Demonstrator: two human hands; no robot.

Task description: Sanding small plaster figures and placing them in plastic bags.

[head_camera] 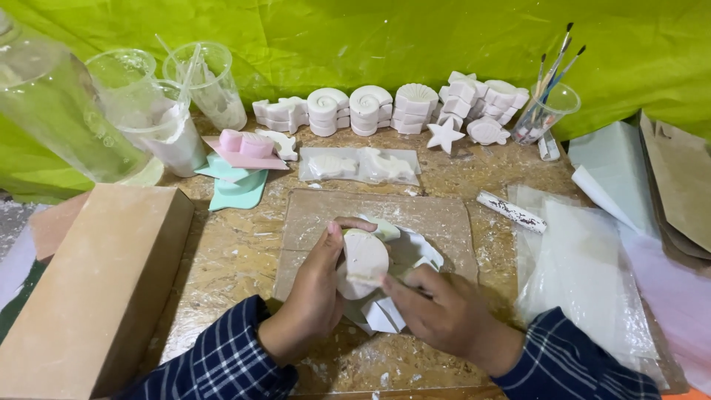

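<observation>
Centrally, round white shell cast, ribbed, matte

Both arms in long sleeves, dark navy plaid with thin light-blue/white grid lines. Left sleeve cuff ends at the wrist, fabric slightly bunched. Right sleeve same pattern, cuff also at the wrist. Left hand and right hand bare: no gloves, rings, or watch visible.

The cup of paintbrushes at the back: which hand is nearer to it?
Right. The right hand is below and left of the cup of paintbrushes, pressing on the white plaster piece; the left hand holds that piece from its far side, farther off.
</observation>
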